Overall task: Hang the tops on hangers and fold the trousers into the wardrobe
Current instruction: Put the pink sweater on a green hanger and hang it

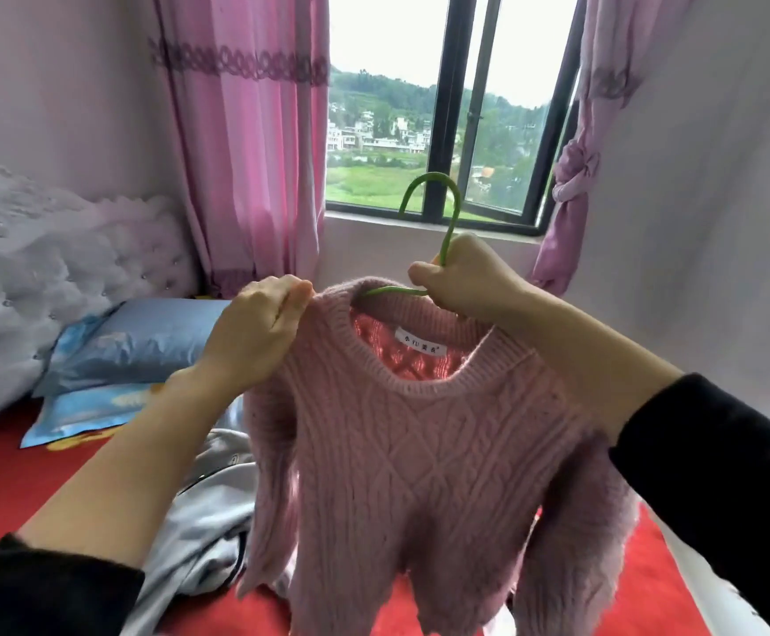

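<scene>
Hanging in the air over the bed, the pink knitted sweater (420, 452) is the top in work now, and I judge the task to be at an early or middle step. The green hanger (447, 199) is already inside the neck opening: one green arm shows under the collar and the hook stands up above it. The right hand (461, 282) is closed around the hanger just below the hook. The left hand (259, 328) pinches the sweater's left shoulder beside the collar, probably to pull it over the hanger's end, though the knit hides that end. The sweater is not yet carried to the wardrobe, which is not in view. A grey garment (209, 521) lies crumpled on the bed to the near left, not yet hung or folded; whether it is a top or trousers I cannot tell.

The bed (30, 488) has a red cover and a pale padded headboard (53, 268) at the far left. Pink curtains (245, 153) frame a dark-framed window (447, 107) on the far wall. Two blue pillows (135, 342) lie near the headboard.
</scene>
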The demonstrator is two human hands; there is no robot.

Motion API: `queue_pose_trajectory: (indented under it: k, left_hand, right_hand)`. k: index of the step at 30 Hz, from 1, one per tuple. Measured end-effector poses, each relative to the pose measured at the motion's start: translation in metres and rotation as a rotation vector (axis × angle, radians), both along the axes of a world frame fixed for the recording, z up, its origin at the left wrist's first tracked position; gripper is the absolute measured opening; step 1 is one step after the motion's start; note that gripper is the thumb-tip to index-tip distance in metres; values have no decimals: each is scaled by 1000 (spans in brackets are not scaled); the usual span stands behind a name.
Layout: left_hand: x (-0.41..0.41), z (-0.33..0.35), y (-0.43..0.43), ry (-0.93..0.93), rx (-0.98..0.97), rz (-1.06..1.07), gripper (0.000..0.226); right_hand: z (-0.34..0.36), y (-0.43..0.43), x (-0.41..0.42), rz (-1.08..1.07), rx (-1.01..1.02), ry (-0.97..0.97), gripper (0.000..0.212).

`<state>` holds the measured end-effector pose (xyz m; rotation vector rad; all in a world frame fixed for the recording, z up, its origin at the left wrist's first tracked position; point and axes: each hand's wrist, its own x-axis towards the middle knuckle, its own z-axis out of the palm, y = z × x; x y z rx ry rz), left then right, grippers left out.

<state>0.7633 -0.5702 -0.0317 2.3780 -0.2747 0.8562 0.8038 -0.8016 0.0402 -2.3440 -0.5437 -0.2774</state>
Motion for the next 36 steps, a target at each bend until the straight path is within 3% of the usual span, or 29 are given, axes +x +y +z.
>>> queue_pose_trajectory:
  k: [3, 7, 10, 15, 21, 25, 29, 31, 33, 36]
  left_hand:
    - [-35, -8, 12, -54, 76, 23, 46]
    - [-77, 4, 41, -168, 105, 235, 41]
    - [-120, 11, 73, -164, 111, 301, 37]
    - [-200, 12, 132, -148, 165, 428, 49]
    - [-319, 8, 238, -125, -41, 682, 51]
    - [-403, -3, 320, -96, -80, 839, 59]
    - [-477, -11, 376, -45, -182, 901, 63]
    - [-506, -4, 392, -61, -200, 935, 61]
    - [-529, 5, 403, -74, -210, 1005, 67]
    - [-561, 7, 427, -101, -183, 1090, 62]
  right_hand:
    - [10, 24, -22, 58, 27, -22, 39]
    - [28, 63, -49, 172, 65, -36, 42]
    - [31, 104, -74, 293, 31, -32, 51]
    - [23, 188, -123, 500, -45, -8, 54]
    - [14, 290, -194, 770, -126, -37, 65]
    - [-16, 352, -238, 858, -323, -57, 31]
    - [-30, 425, -302, 1014, -276, -73, 28]
    - [-18, 463, -340, 1125, -221, -6, 24]
    - [-3, 499, -373, 1220, -195, 211, 19]
    - [12, 549, -409, 1259, -239, 416, 27]
